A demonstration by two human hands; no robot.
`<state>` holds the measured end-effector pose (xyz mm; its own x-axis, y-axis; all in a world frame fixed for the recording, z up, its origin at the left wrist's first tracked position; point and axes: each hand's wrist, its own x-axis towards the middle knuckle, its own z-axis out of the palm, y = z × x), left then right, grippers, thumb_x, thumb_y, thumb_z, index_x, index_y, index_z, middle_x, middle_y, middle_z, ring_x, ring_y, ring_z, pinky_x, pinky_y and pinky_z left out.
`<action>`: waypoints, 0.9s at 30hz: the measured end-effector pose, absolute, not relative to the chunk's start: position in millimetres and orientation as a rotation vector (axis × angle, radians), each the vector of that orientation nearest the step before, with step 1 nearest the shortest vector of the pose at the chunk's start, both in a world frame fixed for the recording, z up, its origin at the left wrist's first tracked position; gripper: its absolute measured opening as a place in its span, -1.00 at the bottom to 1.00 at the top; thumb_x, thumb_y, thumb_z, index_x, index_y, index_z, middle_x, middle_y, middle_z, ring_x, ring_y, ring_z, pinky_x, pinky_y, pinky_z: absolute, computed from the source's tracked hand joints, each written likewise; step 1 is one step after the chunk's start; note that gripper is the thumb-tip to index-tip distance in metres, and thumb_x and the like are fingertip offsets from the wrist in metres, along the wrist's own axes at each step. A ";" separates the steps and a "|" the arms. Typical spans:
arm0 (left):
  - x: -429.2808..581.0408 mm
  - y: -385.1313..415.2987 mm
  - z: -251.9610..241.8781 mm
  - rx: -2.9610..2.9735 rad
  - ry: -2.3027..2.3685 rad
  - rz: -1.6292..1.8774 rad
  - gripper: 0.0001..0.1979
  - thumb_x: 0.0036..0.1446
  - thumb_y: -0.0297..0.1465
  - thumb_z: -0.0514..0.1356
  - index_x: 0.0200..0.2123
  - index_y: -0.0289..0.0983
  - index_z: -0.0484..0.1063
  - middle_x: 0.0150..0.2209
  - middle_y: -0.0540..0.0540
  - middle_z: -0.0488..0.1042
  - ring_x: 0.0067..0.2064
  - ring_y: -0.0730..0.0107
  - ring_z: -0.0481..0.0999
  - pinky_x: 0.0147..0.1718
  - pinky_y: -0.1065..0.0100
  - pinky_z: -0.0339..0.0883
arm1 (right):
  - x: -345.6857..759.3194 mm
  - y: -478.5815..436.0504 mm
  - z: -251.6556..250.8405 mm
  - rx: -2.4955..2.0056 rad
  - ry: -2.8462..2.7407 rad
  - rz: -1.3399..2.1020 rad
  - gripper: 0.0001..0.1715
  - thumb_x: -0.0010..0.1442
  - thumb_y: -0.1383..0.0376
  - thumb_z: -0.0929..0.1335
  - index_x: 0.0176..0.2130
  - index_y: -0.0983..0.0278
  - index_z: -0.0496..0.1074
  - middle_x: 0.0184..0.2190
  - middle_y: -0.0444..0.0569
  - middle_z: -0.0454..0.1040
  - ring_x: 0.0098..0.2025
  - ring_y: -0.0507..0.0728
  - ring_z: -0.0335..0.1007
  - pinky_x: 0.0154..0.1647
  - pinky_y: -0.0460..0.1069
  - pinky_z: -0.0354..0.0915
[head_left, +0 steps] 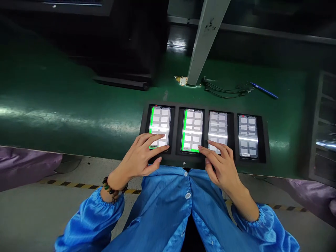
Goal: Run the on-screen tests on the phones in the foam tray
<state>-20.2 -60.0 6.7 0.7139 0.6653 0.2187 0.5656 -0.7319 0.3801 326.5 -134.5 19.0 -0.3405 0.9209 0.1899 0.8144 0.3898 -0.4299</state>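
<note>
The left hand (139, 157) touches the first phone (160, 122), the right hand (220, 164) the third phone (217, 127), each grip spread flat. Phones look smooth and breakable; hold their sides.

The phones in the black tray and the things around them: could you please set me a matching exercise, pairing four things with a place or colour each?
Things:
1. leftmost phone
2. rightmost phone
3. pen
4. bracelet

Descriptions:
A. blue, lying on the belt beyond the tray
B. green-edged screen, under the fingers of the left hand
C. worn on the left wrist
D. no green edge, untouched

Pairs: 1-B; 2-D; 3-A; 4-C
</note>
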 end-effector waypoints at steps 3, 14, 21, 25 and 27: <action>-20.6 -53.4 7.6 2.608 1.012 0.474 -0.47 0.37 -0.35 0.19 0.37 -0.06 0.50 0.44 -0.24 0.40 0.36 -0.18 0.38 0.29 -0.25 0.35 | 323.7 -124.8 20.3 -1.545 -2.257 0.357 -0.41 0.41 0.48 0.31 0.34 0.13 0.42 0.22 -0.07 0.68 0.43 0.38 0.39 0.36 0.33 0.22; -18.6 -6.9 3.8 2.504 1.136 0.409 -0.45 0.41 -0.33 0.12 0.42 -0.01 0.47 0.52 -0.20 0.27 0.45 -0.19 0.28 0.44 -0.32 0.14 | 319.4 -76.0 19.4 -1.676 -2.220 0.329 -0.38 0.42 0.45 0.28 0.39 0.14 0.36 0.32 -0.01 0.60 0.49 0.39 0.29 0.43 0.34 0.17; -6.0 31.9 1.6 2.512 1.223 0.389 -0.44 0.42 -0.31 0.08 0.43 -0.05 0.45 0.56 -0.24 0.18 0.49 -0.24 0.21 0.47 -0.35 0.07 | 318.1 -39.9 19.4 -1.738 -2.194 0.319 -0.38 0.44 0.42 0.27 0.41 0.17 0.33 0.32 0.03 0.59 0.51 0.44 0.25 0.43 0.37 0.17; 3.8 44.9 3.0 2.490 1.270 0.386 -0.45 0.41 -0.33 0.08 0.40 -0.09 0.48 0.56 -0.26 0.18 0.48 -0.24 0.23 0.46 -0.34 0.08 | 316.6 -28.9 20.1 -1.775 -2.165 0.312 -0.40 0.45 0.42 0.26 0.40 0.18 0.34 0.28 0.06 0.62 0.52 0.45 0.25 0.44 0.38 0.16; 7.1 46.6 4.0 2.483 1.290 0.406 -0.46 0.40 -0.33 0.08 0.38 -0.09 0.50 0.55 -0.25 0.21 0.47 -0.22 0.25 0.45 -0.32 0.11 | 315.9 -27.3 20.3 -1.781 -2.155 0.320 -0.39 0.45 0.42 0.26 0.40 0.17 0.34 0.28 0.07 0.62 0.52 0.45 0.24 0.44 0.39 0.16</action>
<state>7.1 46.6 4.0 0.5533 0.8263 0.1052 0.7375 -0.5446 0.3994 315.9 -27.3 20.3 -0.1672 0.9801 0.1065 0.9071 0.1953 -0.3729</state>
